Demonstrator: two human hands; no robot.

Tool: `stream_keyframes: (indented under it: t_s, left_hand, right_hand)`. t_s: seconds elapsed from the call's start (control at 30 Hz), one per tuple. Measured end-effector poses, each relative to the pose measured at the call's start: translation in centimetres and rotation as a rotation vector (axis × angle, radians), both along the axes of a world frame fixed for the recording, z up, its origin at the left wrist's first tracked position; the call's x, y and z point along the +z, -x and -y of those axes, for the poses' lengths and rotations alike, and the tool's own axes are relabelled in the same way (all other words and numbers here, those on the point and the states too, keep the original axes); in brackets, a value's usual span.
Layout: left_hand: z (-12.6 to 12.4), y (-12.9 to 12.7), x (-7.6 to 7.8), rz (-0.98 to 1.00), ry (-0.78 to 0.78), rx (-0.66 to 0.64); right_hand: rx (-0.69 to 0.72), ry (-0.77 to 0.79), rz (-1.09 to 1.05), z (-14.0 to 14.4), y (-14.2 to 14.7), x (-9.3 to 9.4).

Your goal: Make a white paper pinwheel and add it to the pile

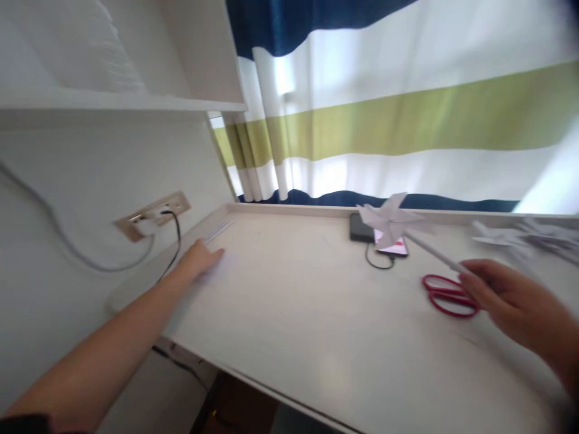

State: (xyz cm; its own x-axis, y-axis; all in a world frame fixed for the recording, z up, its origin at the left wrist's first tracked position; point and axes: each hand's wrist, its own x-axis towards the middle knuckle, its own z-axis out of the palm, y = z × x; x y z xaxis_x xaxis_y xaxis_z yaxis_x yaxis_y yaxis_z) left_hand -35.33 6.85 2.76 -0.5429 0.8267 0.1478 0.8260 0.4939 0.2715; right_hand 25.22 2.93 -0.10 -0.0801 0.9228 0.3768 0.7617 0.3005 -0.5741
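Note:
My right hand (pixel 511 301) holds a white stick by its lower end, with a white paper pinwheel (pixel 391 220) on its far tip, raised over the desk (pixel 316 313). Red-handled scissors (pixel 446 295) lie on the desk just under and left of that hand. My left hand (pixel 199 256) reaches far out to the left rear of the desk, fingers flat and together, touching a pale sheet of paper (pixel 224 265). Thin white sticks (pixel 219 230) lie just beyond its fingertips.
A dark phone (pixel 375 235) with a cable lies behind the pinwheel. Paper scraps (pixel 529 236) sit at the back right. A wall socket (pixel 154 216) with plugged cables is on the left wall, a shelf (pixel 122 99) above, striped curtains (pixel 407 120) behind.

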Motion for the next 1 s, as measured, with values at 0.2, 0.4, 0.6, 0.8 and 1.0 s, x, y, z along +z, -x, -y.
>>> stream_keyframes:
  t_s: [0.2,0.4,0.6,0.8,1.0]
  left_hand:
    - [-1.2,-11.2,0.4,0.11,-0.146,-0.538]
    - [-2.5,-26.9,0.7,0.847,-0.465,-0.679]
    - [-2.3,-31.0,-1.3,0.719,-0.626,-0.772]
    - [-1.3,-30.0,-1.9,0.602,-0.539,-0.878]
    - [-1.5,-30.2,-1.9,0.664,-0.511,-0.833]
  right_hand:
    - [0.029,0.078,-0.044,-0.1,0.9,2.0]
    - [0.131,0.175,-0.013,0.1,1.5,1.8]
    - [0.145,0.194,0.033,0.0,1.2,1.6]
    - [0.176,0.203,0.036,0.4,1.4,1.7]
    - [0.155,0.167,0.028,0.2,1.1,1.8]
